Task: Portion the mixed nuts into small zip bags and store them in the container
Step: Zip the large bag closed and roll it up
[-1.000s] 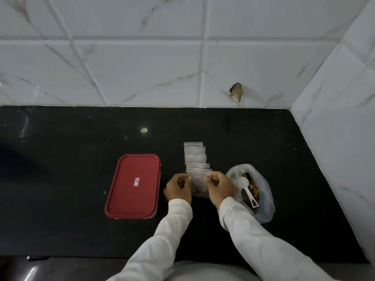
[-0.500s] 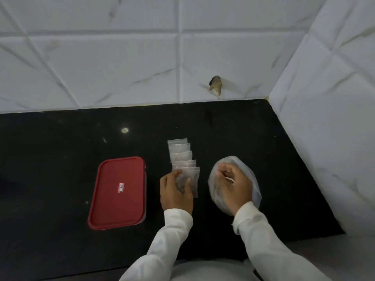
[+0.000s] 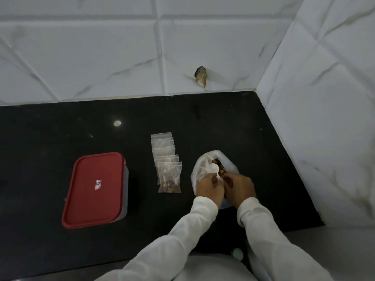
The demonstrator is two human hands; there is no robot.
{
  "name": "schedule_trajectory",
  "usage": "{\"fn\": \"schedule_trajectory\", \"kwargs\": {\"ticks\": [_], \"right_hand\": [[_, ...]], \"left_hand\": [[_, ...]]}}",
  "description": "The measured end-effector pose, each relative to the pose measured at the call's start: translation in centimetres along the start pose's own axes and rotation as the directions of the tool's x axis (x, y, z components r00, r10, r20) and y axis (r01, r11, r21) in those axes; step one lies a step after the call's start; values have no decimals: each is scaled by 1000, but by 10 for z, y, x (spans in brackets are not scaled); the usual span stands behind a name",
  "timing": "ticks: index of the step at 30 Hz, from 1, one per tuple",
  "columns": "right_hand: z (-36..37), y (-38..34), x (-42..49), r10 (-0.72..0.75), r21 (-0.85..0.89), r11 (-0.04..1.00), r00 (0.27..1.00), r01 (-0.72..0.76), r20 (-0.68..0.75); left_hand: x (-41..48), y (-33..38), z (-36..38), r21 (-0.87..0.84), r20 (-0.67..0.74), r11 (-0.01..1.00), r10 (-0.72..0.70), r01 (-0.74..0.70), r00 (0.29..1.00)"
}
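At the left of the bench, the box is seen with its red lid on, so it must be opened before anything is stored. Midway, the zip bags are laid in an overlapping row. The filled bag lies nearest and the rest look empty. Further right, the nut bag is met at its mouth by the left hand and the right hand, with fingers curled. Whether film or the handle of the scoop is pinched cannot be told. Scooping is judged to be the step. The mouth is best held wide by one hand while a level scoop is lifted by the other, so nothing is spilled.
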State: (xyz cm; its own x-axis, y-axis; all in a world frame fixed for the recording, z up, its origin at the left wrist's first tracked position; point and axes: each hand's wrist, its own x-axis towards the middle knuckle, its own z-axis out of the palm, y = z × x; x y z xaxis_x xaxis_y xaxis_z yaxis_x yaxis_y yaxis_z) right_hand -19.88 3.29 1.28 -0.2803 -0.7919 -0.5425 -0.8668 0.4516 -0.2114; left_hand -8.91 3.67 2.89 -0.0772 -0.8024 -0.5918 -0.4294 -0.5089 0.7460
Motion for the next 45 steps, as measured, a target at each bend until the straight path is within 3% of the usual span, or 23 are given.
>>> {"fn": "schedule_trajectory", "kwargs": {"ticks": [4, 7, 9, 11, 14, 17, 20, 23, 25, 33, 45], "right_hand": [[15, 11, 3, -109, 153, 978, 970, 144, -217], [11, 14, 5, -125, 114, 984, 988, 136, -95], [5, 16, 2, -97, 228, 967, 991, 116, -90], [-6, 16, -9, -88, 449, 880, 981, 157, -170], [-17, 0, -33, -152, 627, 733, 962, 263, -226], [-7, -38, -51, -213, 729, 616, 954, 300, -212], [22, -74, -60, -278, 766, 576, 950, 285, -144], [57, -99, -60, -321, 776, 581, 945, 246, -59], [77, -111, -58, -336, 729, 638, 941, 250, -28], [116, -134, -53, -249, 668, 726, 968, 164, 32], [126, -139, -56, -204, 619, 763, 978, 185, -41]], "left_hand": [[4, 3, 4, -35, -7, 997, -69, 69, 998], [1, 6, 3, -59, -2, 997, -56, 55, 998], [-3, 6, -1, -125, 26, 992, -23, 26, 999], [-6, 1, -12, -268, 27, 963, 42, -34, 999], [-13, -13, -36, -438, -61, 884, 149, -161, 987], [-26, -33, -64, -519, -200, 815, 177, -257, 964], [-34, -64, -89, -527, -321, 800, 125, -287, 939], [-38, -93, -108, -496, -369, 829, 69, -259, 927], [-37, -110, -116, -468, -387, 856, 26, -220, 922], [-26, -138, -127, -434, -325, 897, -65, -87, 944], [-24, -143, -128, -394, -281, 918, -69, -50, 957]]}}
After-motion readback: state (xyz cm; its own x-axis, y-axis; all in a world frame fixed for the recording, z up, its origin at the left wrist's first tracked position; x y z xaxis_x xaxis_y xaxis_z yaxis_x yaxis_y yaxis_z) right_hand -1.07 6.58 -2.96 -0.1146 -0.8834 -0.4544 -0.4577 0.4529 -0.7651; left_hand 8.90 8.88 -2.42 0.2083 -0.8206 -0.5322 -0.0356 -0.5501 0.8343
